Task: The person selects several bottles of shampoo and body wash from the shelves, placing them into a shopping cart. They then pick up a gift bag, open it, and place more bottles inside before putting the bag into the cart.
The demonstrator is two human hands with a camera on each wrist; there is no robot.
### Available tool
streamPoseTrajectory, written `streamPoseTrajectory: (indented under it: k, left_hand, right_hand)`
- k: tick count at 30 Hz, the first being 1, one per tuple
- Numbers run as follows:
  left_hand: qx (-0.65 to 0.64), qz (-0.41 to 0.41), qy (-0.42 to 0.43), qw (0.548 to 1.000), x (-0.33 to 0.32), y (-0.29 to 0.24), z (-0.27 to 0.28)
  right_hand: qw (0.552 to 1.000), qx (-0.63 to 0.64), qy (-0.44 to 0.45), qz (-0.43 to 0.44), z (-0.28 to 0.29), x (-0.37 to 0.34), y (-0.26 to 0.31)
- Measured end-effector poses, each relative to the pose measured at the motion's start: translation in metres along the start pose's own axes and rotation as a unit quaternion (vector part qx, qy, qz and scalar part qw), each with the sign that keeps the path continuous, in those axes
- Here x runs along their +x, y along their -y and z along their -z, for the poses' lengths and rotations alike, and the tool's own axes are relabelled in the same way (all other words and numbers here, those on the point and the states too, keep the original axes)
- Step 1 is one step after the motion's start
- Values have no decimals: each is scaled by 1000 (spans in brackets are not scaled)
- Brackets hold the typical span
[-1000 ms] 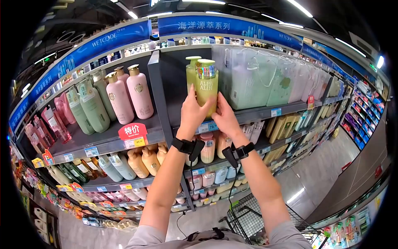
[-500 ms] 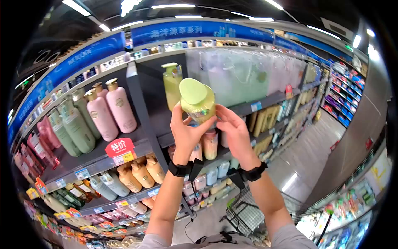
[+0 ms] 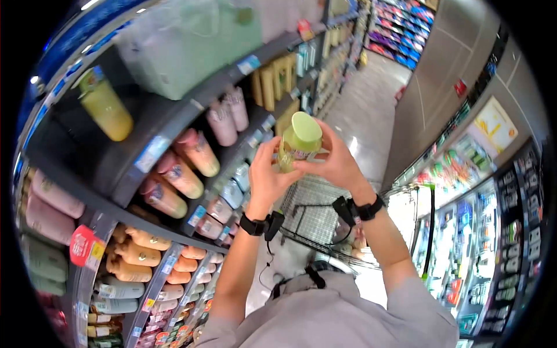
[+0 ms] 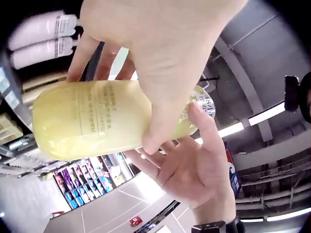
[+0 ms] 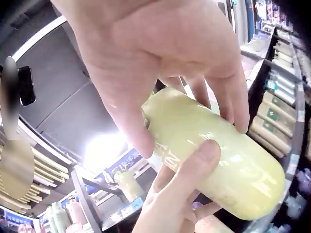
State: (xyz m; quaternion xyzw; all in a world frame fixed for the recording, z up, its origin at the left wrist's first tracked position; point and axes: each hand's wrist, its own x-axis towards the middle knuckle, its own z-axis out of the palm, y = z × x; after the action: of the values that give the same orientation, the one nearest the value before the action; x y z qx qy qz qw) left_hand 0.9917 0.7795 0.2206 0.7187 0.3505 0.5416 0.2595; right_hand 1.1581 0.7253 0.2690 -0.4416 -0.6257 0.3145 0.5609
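Observation:
A yellow-green pump bottle (image 3: 306, 138) is held between both hands in front of the body, its pale green top toward the head camera. My left hand (image 3: 268, 174) grips the body, thumb across the printed side and fingers behind it, as the left wrist view shows on the bottle (image 4: 87, 121). Around the shoulder end my right hand (image 3: 339, 166) curls, with its thumb on one side and fingers on the other in the right wrist view. A second yellow-green bottle (image 3: 106, 109) stands on the upper shelf to the left.
Below the hands is a wire shopping cart (image 3: 316, 211) with some items in it. Shelves on the left carry clear gift bags (image 3: 174, 49), pink-capped bottles (image 3: 177, 174) and orange pump bottles (image 3: 136, 253). An aisle floor (image 3: 371, 87) runs ahead; lit shelving (image 3: 464, 249) stands right.
Both hands have brought the bottle away from the upper shelf and over the cart, tilting its top toward the head. The right hand has closed onto it. The head view has swung right and downward.

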Motion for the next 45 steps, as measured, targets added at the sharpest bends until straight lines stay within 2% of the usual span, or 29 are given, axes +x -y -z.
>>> streamPoseTrajectory:
  k: [2, 3, 5, 8, 10, 12, 13, 14, 15, 17, 18, 20, 21, 22, 24, 25, 28, 29, 30, 32, 33, 34, 36, 40, 43, 45]
  left_hand:
    - [38, -11, 78, 996, -5, 8, -28]
    - [36, 19, 119, 992, -8, 11, -43]
    - [44, 30, 177, 983, -16, 26, -77]
    - [68, 58, 253, 963, -43, 59, -137]
    - [-25, 65, 287, 955, -74, 99, -178]
    - [-6, 89, 336, 938, -102, 131, -207]
    - [-94, 277, 374, 880, -119, 151, -219]
    - [-173, 455, 391, 781, -137, 166, -230]
    - [-170, 465, 395, 774, -154, 178, -241]
    - [-272, 661, 288, 637, -187, 194, -257]
    - [-266, 670, 290, 630, -195, 197, -266]
    - [-266, 766, 255, 526, -213, 203, -286]
    - [-259, 788, 244, 503, -221, 207, -294]
    - [-253, 798, 241, 492, -231, 214, -301]
    - [-326, 793, 285, 428, -249, 233, -312]
    - [-300, 811, 292, 409, -260, 245, -316]
    - [-183, 827, 306, 434, -272, 257, -323]
    - [-136, 820, 329, 447, -268, 257, -325]
    - [-133, 826, 327, 441, -278, 266, -326]
    - [-137, 803, 337, 472, -310, 293, -326]
    - [-146, 802, 341, 468, -324, 308, -325]
    - [-137, 807, 349, 455, -334, 319, -329]
    - [-101, 813, 359, 447, -348, 329, -333]
    - [-85, 803, 381, 450, -356, 328, -340]
    - [-59, 794, 390, 462, -356, 320, -348]
    - [24, 774, 392, 497, -349, 311, -358]
  right_hand:
    - [999, -29, -16, -23, 30, -10, -23]
    - [997, -55, -10, -45, 45, -18, -40]
    - [992, -97, -4, -84, 73, -36, -67]
    - [982, -105, -38, -154, 104, -68, -129]
    - [972, -97, -77, -201, 115, -95, -160]
    - [949, -232, -58, -204, 126, -125, -211]
    - [955, -204, -65, -205, 128, -144, -240]
    - [953, -199, -64, -220, 131, -162, -262]
    - [946, -211, -25, -245, 135, -176, -282]
    - [932, -212, 30, -291, 137, -204, -313]
    - [931, -205, 31, -302, 137, -215, -321]
    - [937, -175, 32, -302, 138, -238, -338]
    - [927, -177, 59, -325, 136, -247, -348]
    - [924, -168, 63, -337, 133, -257, -358]
    - [920, -129, 68, -364, 124, -275, -377]
    - [922, -122, 62, -362, 119, -283, -387]
    - [903, -101, 106, -405, 114, -301, -408]
    - [914, -103, 120, -375, 113, -306, -414]
    - [912, -97, 123, -380, 114, -309, -419]
    - [903, -151, 218, -339, 119, -310, -422]
    - [905, -176, 232, -311, 119, -316, -424]
    - [903, -171, 234, -317, 116, -323, -429]
    - [919, -239, 186, -253, 107, -334, -437]
    - [905, -294, 179, -251, 96, -346, -449]
    - [890, -290, 205, -286, 92, -351, -452]
    - [886, -318, 188, -282, 82, -359, -459]
